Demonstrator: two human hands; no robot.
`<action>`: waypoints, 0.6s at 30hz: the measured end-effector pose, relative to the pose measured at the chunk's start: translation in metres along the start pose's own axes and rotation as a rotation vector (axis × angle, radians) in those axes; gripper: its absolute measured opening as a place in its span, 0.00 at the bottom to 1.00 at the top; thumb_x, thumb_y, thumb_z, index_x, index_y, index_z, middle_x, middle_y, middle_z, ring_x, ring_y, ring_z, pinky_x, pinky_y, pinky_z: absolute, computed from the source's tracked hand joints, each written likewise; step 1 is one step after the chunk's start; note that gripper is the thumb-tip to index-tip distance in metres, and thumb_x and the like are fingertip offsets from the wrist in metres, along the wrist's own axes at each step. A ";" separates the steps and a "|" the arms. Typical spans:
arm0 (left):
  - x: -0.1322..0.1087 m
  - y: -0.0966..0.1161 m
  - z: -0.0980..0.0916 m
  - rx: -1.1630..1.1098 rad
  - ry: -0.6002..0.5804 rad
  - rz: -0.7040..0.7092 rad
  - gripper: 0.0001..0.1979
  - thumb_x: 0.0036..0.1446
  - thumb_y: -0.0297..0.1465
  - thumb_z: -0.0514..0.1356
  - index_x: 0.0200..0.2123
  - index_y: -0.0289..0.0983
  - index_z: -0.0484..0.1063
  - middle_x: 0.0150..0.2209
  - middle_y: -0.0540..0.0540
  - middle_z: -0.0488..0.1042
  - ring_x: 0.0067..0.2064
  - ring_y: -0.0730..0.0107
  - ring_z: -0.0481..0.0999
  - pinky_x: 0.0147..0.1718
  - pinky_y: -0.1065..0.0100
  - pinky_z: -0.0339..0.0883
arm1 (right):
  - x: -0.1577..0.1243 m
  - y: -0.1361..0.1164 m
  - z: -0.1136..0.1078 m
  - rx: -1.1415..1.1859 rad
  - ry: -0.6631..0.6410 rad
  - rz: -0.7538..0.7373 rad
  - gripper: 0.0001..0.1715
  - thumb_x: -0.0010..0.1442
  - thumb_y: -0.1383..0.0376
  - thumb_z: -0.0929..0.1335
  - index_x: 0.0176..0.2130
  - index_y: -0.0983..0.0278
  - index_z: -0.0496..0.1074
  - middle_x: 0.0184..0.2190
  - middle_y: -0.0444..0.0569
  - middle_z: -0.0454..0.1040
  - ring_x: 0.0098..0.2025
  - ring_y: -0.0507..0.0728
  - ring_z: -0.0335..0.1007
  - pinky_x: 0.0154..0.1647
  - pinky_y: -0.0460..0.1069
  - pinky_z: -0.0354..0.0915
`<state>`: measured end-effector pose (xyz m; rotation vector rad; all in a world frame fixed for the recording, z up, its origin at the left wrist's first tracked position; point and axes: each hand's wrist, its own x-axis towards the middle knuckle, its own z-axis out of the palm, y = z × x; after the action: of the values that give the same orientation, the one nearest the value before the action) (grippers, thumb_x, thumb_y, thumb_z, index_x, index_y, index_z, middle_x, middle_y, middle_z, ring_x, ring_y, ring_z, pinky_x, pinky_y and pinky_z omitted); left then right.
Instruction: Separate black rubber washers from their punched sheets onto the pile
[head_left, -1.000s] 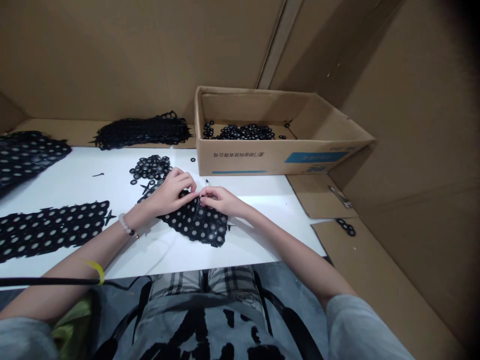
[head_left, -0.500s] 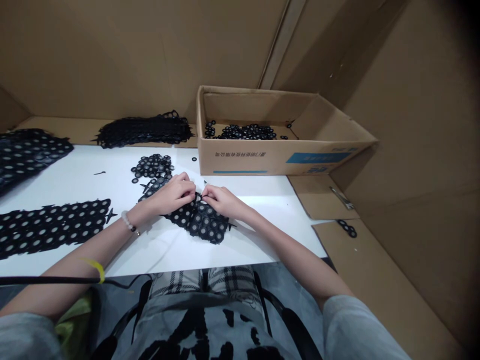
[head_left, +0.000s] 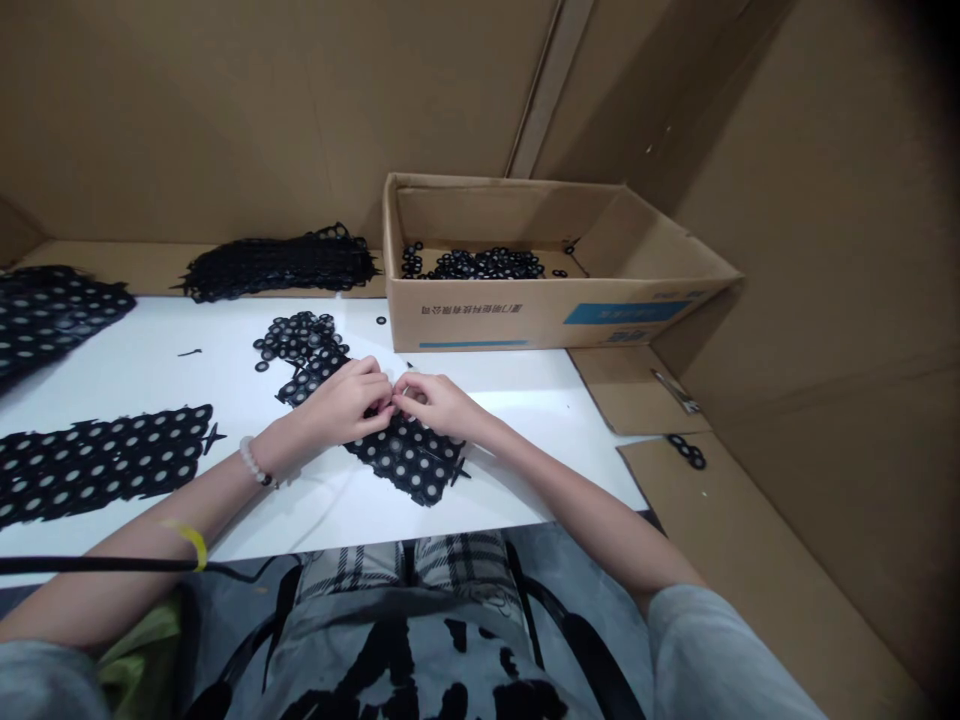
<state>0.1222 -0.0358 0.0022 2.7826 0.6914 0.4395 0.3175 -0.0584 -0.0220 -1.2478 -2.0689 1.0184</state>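
The left hand point(head_left: 346, 404) and right hand point(head_left: 438, 404) meet just above the middle of the white board point(head_left: 142, 350), both curled inward with their fingertips pinched together at the upper edge of a punched black sheet point(head_left: 409, 458). The sheet's surface is dotted with rings that have grey centres. The hands seem to grip the sheet's edge, though the fingers hide exactly what lies between them. The rest of the sheet lies flat on the board below the hands and touches both of them. Just above the left hand, a heap of loose rings point(head_left: 292, 335) lies on the board and runs down to the sheet's upper left edge. Two more punched sheets lie at the far left, one long strip point(head_left: 97, 465) near the left forearm and one at the corner point(head_left: 49, 315). Behind them, a dark stack of strips point(head_left: 277, 265) rests on cardboard. To the right, an open cardboard box point(head_left: 555, 325) stands at the board's back edge and holds a scattered layer of rings point(head_left: 480, 265). A bead bracelet point(head_left: 253, 462) circles the left wrist. On the cardboard at the right lie a metal tool point(head_left: 675, 391) and a small cluster of rings point(head_left: 686, 451).
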 end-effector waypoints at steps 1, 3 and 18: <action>0.000 0.001 0.001 0.003 0.003 0.003 0.10 0.60 0.28 0.52 0.25 0.38 0.62 0.25 0.47 0.67 0.36 0.63 0.63 0.36 0.63 0.60 | 0.000 0.000 0.000 -0.016 0.002 0.000 0.09 0.61 0.62 0.64 0.34 0.63 0.71 0.26 0.44 0.74 0.30 0.53 0.69 0.34 0.46 0.59; 0.000 0.002 0.002 0.008 0.030 0.017 0.09 0.60 0.27 0.51 0.26 0.38 0.63 0.25 0.47 0.67 0.36 0.63 0.63 0.36 0.63 0.60 | 0.001 0.001 0.001 -0.057 0.011 0.009 0.07 0.59 0.64 0.64 0.32 0.63 0.71 0.27 0.45 0.75 0.31 0.53 0.69 0.33 0.46 0.58; -0.031 -0.091 -0.028 0.435 0.637 -0.573 0.12 0.61 0.35 0.54 0.40 0.43 0.78 0.41 0.40 0.76 0.51 0.45 0.62 0.46 0.48 0.53 | -0.005 -0.007 -0.008 0.007 -0.024 0.079 0.07 0.60 0.64 0.61 0.32 0.63 0.67 0.25 0.45 0.73 0.30 0.53 0.68 0.35 0.48 0.58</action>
<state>0.0485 0.0311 -0.0061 2.5910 1.8466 1.1703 0.3220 -0.0621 -0.0114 -1.3293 -2.0457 1.0799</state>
